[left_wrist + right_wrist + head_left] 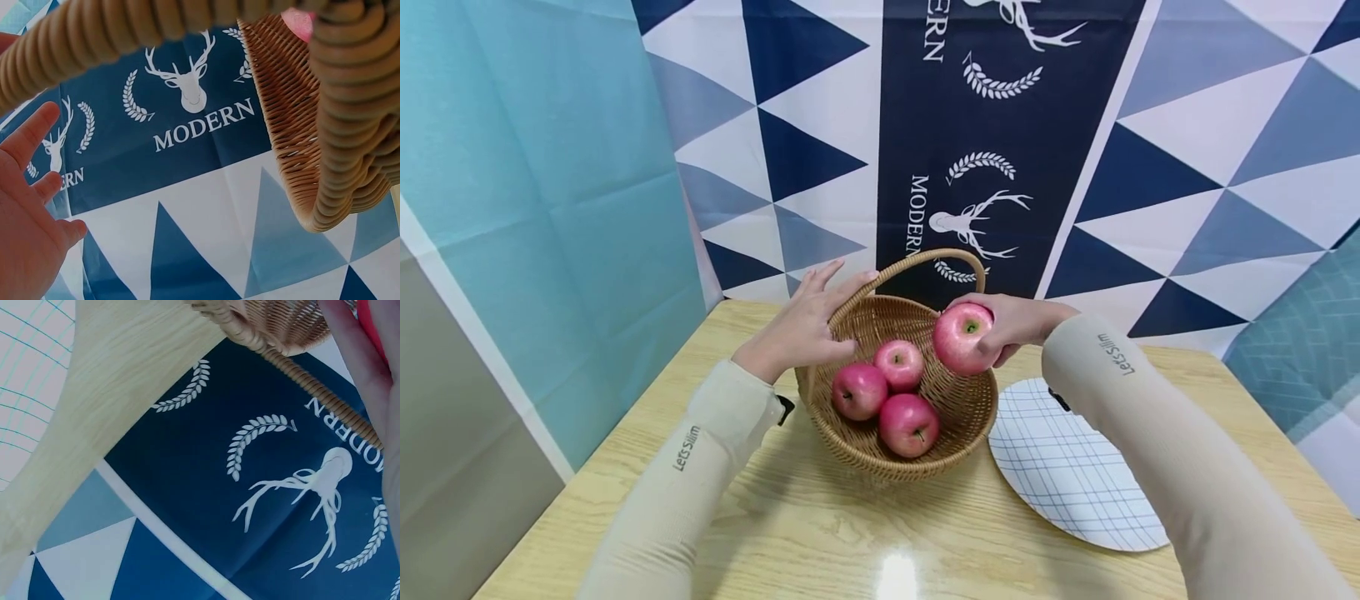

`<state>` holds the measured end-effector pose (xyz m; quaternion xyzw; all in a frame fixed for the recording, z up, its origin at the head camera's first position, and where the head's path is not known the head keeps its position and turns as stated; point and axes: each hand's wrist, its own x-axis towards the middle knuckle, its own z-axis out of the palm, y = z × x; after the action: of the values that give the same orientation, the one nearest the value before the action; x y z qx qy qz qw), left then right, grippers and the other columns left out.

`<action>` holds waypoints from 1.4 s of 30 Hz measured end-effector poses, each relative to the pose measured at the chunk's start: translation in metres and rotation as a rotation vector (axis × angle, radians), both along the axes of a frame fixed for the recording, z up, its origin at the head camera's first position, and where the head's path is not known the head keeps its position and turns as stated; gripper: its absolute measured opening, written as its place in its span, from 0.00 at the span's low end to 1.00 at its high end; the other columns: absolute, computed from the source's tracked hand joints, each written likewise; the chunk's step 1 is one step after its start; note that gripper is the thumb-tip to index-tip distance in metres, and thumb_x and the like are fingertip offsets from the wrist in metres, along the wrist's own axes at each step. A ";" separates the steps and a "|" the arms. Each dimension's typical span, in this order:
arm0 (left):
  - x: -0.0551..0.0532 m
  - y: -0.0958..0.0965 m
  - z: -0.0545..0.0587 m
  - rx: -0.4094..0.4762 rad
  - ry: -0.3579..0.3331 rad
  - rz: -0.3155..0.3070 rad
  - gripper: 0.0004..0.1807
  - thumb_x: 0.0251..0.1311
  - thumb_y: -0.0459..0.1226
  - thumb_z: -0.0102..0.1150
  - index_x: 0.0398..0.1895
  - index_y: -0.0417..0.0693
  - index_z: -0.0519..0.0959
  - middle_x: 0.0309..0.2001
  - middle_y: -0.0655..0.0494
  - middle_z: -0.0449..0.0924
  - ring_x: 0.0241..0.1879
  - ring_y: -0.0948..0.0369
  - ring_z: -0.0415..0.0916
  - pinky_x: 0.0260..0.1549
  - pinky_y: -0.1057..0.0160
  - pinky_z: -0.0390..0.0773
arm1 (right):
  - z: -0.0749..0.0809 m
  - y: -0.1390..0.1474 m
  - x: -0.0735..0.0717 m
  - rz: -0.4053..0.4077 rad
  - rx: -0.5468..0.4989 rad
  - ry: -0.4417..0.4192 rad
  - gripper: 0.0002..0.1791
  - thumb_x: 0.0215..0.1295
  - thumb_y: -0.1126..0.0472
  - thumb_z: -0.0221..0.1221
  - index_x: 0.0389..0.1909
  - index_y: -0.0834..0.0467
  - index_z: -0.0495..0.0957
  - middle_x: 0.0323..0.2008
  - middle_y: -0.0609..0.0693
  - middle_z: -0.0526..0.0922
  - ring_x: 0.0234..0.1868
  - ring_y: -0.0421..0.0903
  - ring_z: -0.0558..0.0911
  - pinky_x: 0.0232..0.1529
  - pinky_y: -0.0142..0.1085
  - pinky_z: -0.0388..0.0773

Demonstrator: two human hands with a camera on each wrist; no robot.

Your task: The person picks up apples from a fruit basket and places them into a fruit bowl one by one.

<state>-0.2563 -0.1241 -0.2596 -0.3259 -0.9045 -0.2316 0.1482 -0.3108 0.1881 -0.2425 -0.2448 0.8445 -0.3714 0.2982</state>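
The right grip (1021,320) curls round one apple (957,343) (its roundness likely calls for wrapped fingers) above the basket (891,470), whose wall presumably corrals three apples (909,423), while the left grip (805,327) spreads beside the handle (925,261), contact unclear.

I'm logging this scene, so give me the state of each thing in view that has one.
Left hand: fingers spread, near the basket handle.
Right hand: gripping an apple.
Held apple: whole, in the right hand.
Left apple: whole, in the basket.
Rear apple: whole, in the basket.
Front apple: whole, in the basket.
Basket: upright.
Basket handle: raised.
Checked round mat: lying flat.
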 end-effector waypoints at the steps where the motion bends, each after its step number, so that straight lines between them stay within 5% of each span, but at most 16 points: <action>1: 0.000 0.000 0.000 -0.002 0.000 -0.001 0.46 0.43 0.43 0.58 0.72 0.54 0.59 0.72 0.45 0.54 0.73 0.48 0.39 0.68 0.45 0.34 | -0.001 0.003 0.000 -0.006 -0.013 0.003 0.48 0.38 0.61 0.64 0.66 0.60 0.57 0.50 0.59 0.71 0.45 0.52 0.73 0.36 0.43 0.79; 22: -0.002 -0.003 0.001 -0.001 -0.004 0.006 0.46 0.43 0.42 0.59 0.72 0.52 0.59 0.71 0.43 0.55 0.73 0.49 0.39 0.68 0.44 0.34 | -0.005 0.083 0.013 -0.164 -0.133 -0.002 0.45 0.45 0.65 0.63 0.67 0.53 0.55 0.52 0.59 0.66 0.48 0.53 0.71 0.39 0.45 0.81; 35: -0.001 -0.005 -0.003 0.009 -0.006 0.002 0.45 0.42 0.44 0.57 0.71 0.52 0.59 0.71 0.43 0.54 0.73 0.49 0.39 0.67 0.42 0.36 | -0.016 0.126 0.023 -0.223 -0.052 0.040 0.46 0.47 0.65 0.63 0.68 0.57 0.51 0.50 0.57 0.69 0.45 0.53 0.73 0.35 0.45 0.82; 39: -0.001 -0.004 -0.003 0.013 -0.003 -0.003 0.45 0.43 0.44 0.58 0.71 0.52 0.59 0.71 0.42 0.54 0.73 0.48 0.40 0.67 0.42 0.36 | -0.019 0.139 0.027 -0.263 -0.069 0.085 0.39 0.48 0.64 0.62 0.64 0.51 0.58 0.49 0.56 0.69 0.44 0.52 0.74 0.34 0.45 0.82; 42: -0.001 -0.003 -0.003 0.013 0.006 -0.007 0.45 0.43 0.44 0.58 0.71 0.51 0.59 0.71 0.42 0.55 0.73 0.48 0.40 0.67 0.43 0.36 | -0.021 0.148 0.029 -0.366 -0.148 0.138 0.33 0.53 0.65 0.61 0.58 0.39 0.62 0.49 0.53 0.67 0.41 0.48 0.77 0.34 0.43 0.82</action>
<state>-0.2576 -0.1276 -0.2625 -0.3288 -0.9014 -0.2370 0.1522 -0.2817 0.3362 -0.2634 -0.1335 0.8637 -0.4629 0.1483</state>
